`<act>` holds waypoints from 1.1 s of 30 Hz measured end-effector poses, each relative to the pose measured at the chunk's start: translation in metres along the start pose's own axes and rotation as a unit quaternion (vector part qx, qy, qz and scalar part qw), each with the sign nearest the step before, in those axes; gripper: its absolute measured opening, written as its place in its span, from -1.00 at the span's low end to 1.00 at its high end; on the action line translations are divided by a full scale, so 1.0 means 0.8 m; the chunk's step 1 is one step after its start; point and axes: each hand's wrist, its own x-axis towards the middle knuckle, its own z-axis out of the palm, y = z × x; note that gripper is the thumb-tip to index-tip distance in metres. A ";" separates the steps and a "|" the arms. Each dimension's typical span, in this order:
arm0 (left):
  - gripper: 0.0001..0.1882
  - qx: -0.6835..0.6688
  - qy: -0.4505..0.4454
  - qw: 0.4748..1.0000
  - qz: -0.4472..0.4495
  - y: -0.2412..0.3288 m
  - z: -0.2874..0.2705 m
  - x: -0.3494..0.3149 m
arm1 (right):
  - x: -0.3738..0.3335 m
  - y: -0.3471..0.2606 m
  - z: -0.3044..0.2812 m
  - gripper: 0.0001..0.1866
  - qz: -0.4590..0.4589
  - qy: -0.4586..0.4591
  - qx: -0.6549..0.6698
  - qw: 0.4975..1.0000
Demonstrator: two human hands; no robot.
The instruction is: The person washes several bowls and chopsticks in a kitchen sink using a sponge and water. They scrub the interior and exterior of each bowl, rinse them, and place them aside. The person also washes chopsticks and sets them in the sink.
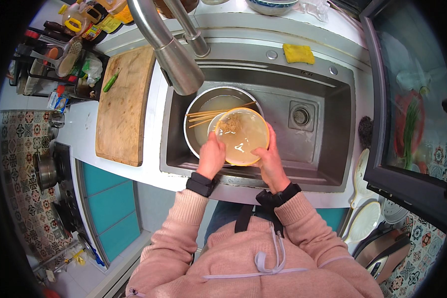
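Two pink knit sleeves [186, 218] reach forward, a black band [199, 185] at each wrist. Both bare hands hold one bowl [260, 117]. The left hand [212, 154] clasps its left side, the fingertips hidden below; the right hand [270, 161] pinches the right side, thumb on the near rim, fingers curled around the outside. The bowl is round and pale, edged with a thin yellow-orange rim. Cloudy, beige liquid fills it, shining with white reflections, and a tan, grainy-looking patch lies toward its far left; foam or food, I cannot tell. The bowl is above the right part of a round metal pot [197, 105] holding whitish water, with several thin wooden sticks [203, 117] laid across. The pot stands in the left end of a grey sink [273, 94]. Beyond, a yellow cloth [299, 53] rests on the sink's far ledge.
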 end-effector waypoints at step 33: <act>-0.56 -0.359 -0.054 0.905 -0.223 0.021 0.015 -0.034 | -0.003 0.019 -0.006 -0.11 -0.073 0.034 -0.029 0.996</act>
